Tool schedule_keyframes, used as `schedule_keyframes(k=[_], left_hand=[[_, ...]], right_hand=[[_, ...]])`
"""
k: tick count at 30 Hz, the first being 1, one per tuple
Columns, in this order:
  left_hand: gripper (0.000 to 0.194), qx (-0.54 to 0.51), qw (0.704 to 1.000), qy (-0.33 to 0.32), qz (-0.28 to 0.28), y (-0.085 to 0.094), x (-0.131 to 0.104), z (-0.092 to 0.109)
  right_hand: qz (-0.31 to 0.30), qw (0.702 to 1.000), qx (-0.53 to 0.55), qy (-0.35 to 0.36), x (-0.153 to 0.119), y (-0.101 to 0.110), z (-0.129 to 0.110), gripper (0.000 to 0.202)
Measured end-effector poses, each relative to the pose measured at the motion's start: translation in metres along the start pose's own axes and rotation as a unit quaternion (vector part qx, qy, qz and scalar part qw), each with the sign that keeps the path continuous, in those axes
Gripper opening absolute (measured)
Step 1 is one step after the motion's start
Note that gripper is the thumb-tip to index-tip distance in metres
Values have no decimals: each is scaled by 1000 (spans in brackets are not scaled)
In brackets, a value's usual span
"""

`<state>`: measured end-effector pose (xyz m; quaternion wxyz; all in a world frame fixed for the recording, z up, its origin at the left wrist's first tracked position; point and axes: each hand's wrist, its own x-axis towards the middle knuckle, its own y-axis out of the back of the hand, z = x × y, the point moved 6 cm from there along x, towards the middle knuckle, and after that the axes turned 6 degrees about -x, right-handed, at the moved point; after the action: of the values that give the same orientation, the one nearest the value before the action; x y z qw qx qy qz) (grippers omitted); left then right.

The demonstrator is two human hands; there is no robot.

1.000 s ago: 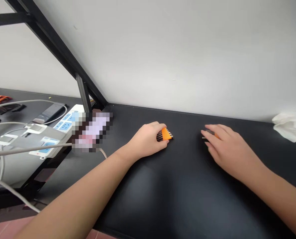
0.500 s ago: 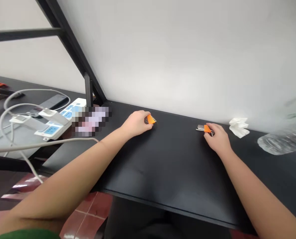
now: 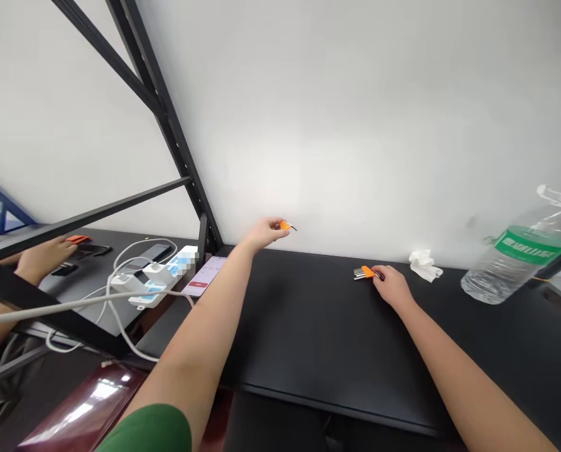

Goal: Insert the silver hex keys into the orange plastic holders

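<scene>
My left hand (image 3: pixel 264 233) is raised over the back edge of the black table (image 3: pixel 318 326), in front of the wall. Its fingers pinch a small orange hex key set (image 3: pixel 285 225), with dark metal ends pointing right. To the right, my right hand (image 3: pixel 392 285) rests low at the tabletop, closed on a second orange hex key set (image 3: pixel 367 272). The metal keys of that one stick out to the left, side by side. My fingers hide part of each holder.
A crumpled tissue (image 3: pixel 424 265) and a large water bottle (image 3: pixel 506 263) stand right of my right hand. Left are a phone (image 3: pixel 206 276), a power strip (image 3: pixel 186 257) with chargers, white cables (image 3: pixel 120 314) and a black metal frame (image 3: pixel 167 125). Beyond it, another person's hand (image 3: pixel 44 257) works.
My left hand has lifted its hex key set off the tabletop. My right hand keeps hold of its set near the table. The view has shifted, showing more of the bottle and the neighbour's side.
</scene>
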<state>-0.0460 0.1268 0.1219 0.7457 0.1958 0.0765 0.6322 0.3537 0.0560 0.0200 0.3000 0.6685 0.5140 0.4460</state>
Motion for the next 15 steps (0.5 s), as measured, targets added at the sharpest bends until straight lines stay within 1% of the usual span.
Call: schedule_keyframes(k=[2,4,5,7,9,10,11,13,14,15], left_hand=[[39,-34,999,-15,-38,-35,1,-8],[39,-61,995,-22,-80,-69,-5,-19],[38,-69,992,-21,-101,-83,-11,-26],[37,-81,986,-14,-144,-104,-25,-39],[38,-82,978,-17,-191,-117,-40,-49],[40,-70,974,-33,-215,-121,-47,-51],[41,-50,972,-51,-225,-123,-52,-53],[45,-6,973,-85,-216,-123,-57,-55],[46,11,975,-91,-203,-121,-58,-56],[46,21,977,-92,-192,-121,-58,-56]], right_hand=[[0,1000,2,-18,0,2,6,31],[-6,999,1,-36,0,4,15,33],[-13,999,1,-42,0,5,20,34],[-37,998,4,-46,0,5,29,35],[-69,997,9,-41,-1,6,37,37],[-83,996,11,-36,-1,6,40,38],[-90,995,11,-34,0,8,41,39],[-96,995,-14,-38,0,12,40,38],[-86,995,-37,-31,0,15,36,38],[-55,996,-66,-22,-1,20,28,38]])
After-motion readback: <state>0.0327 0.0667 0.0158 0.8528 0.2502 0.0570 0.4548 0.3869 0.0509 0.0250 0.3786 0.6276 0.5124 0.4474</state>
